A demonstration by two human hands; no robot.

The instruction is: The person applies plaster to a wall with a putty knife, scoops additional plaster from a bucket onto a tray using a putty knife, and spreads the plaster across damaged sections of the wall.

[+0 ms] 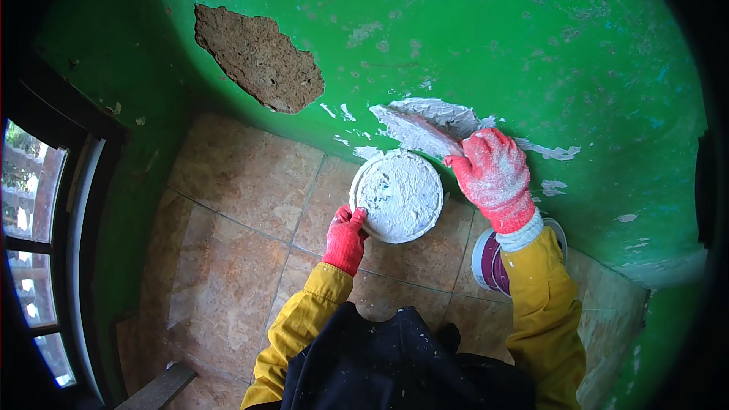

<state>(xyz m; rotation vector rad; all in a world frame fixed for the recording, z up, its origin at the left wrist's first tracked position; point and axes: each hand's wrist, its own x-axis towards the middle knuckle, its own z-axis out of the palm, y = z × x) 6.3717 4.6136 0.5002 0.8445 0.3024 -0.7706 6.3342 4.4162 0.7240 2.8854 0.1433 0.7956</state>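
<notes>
My left hand [346, 240], in a red glove, grips the near left rim of a round white lid [400, 196] smeared with white filler. The lid is held close to the green wall [456, 23]. My right hand [493, 175], in a red glove dusted with white, is closed round a putty knife [419, 132]; its handle is mostly hidden in my fist. The blade is coated in filler and lies against a patch of wet white filler [440, 110] on the wall, just above the lid. Smaller white smears surround that patch.
A bare brown hole [262, 61] in the plaster lies left of the filler. A white and purple bucket [493, 262] stands on the tiled floor [235, 258], partly behind my right forearm. A barred window [34, 182] is at the left, and a wooden bar [163, 389] at lower left.
</notes>
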